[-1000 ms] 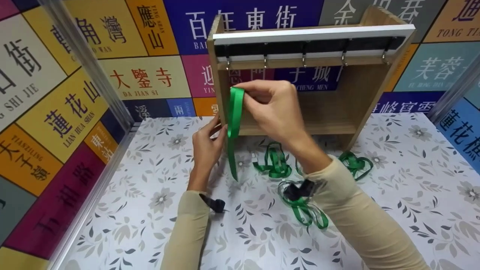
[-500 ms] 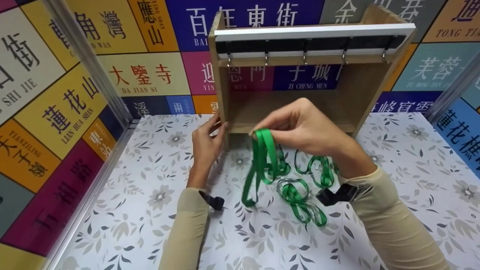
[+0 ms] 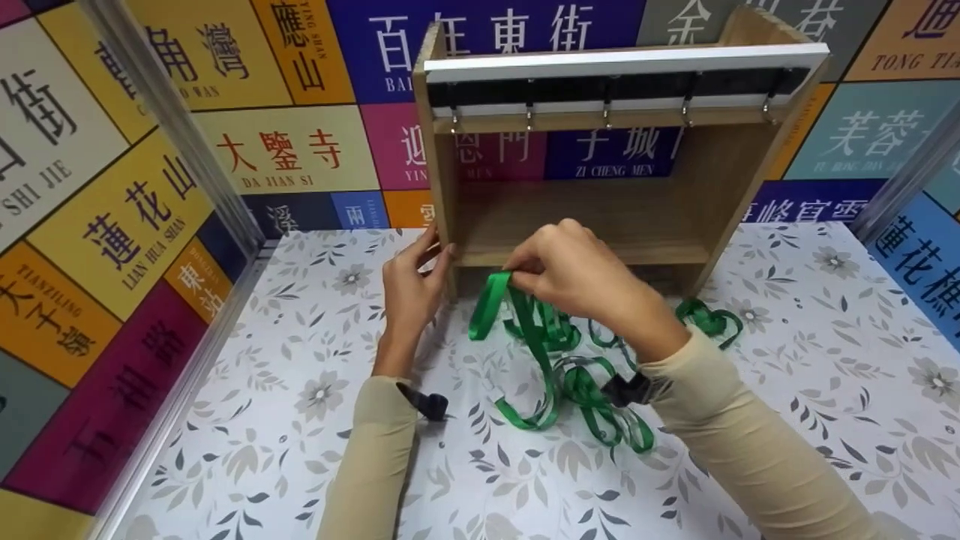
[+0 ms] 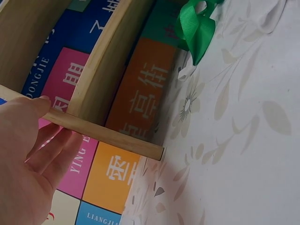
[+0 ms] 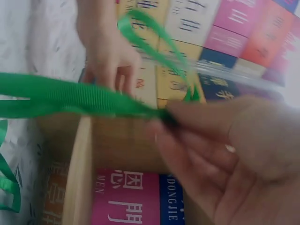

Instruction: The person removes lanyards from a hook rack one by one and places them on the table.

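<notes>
My right hand (image 3: pixel 577 274) pinches a green lanyard (image 3: pixel 536 337) between thumb and fingertips, in front of the shelf's lower board. One loop droops to the left of the fingers; the longer part hangs down and curls on the table, with a small whitish end piece. In the right wrist view the lanyard (image 5: pixel 70 96) stretches left from the pinch, slightly blurred. My left hand (image 3: pixel 412 292) grips the left side panel of the wooden hook rack (image 3: pixel 442 172). In the left wrist view, the thumb lies on one side of that panel (image 4: pixel 108 133) and fingers on the other.
Several metal hooks (image 3: pixel 607 116) line the rack's front rail, with nothing hanging on them. More green lanyards lie in loose coils on the patterned tabletop, one coil (image 3: pixel 712 322) at right and another (image 3: pixel 600 405) nearer. Printed panels (image 3: pixel 277 150) stand behind and at both sides.
My right hand came down from near the rack's left side with the lanyard, moving rightward, then slightly left. The lanyard now opens out, its end on the table. My left hand stayed put.
</notes>
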`<action>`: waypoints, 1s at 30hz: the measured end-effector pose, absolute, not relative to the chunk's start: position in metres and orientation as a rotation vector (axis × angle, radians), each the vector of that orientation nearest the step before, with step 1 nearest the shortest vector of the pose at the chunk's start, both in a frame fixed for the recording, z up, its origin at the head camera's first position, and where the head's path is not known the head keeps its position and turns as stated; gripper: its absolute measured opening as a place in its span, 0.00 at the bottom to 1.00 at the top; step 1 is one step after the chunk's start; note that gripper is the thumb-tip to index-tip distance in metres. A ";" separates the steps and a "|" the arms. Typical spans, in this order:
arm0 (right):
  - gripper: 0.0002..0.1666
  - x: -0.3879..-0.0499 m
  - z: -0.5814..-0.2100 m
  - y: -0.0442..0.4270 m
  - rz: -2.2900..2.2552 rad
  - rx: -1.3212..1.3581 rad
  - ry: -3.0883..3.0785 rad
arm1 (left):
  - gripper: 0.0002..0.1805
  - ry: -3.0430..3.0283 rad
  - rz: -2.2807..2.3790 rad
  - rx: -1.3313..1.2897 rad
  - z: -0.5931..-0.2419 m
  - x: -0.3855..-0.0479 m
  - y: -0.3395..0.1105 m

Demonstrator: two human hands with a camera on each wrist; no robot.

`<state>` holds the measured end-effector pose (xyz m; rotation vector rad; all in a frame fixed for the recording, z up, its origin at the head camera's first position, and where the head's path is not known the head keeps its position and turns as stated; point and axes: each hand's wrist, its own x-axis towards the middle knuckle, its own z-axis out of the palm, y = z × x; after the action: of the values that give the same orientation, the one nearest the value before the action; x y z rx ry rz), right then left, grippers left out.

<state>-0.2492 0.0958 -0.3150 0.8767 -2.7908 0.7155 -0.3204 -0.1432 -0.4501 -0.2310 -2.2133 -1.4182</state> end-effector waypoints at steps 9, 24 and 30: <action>0.10 -0.260 -0.343 0.071 0.769 0.796 -2.688 | 0.29 -2.186 -1.435 -0.277 -0.451 -0.323 -0.144; 0.10 -0.250 -0.389 0.105 1.258 1.428 -2.694 | 0.28 -2.193 -1.413 -0.271 -0.448 -0.322 -0.144; 0.13 -0.251 -0.400 0.107 1.023 1.463 -2.864 | 0.29 -2.201 -1.415 -0.249 -0.450 -0.321 -0.143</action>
<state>-0.2507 0.1074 -0.3996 1.4626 -2.8641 1.0230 -0.3205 -0.1434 -0.4502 -0.2493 -2.2010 -1.4146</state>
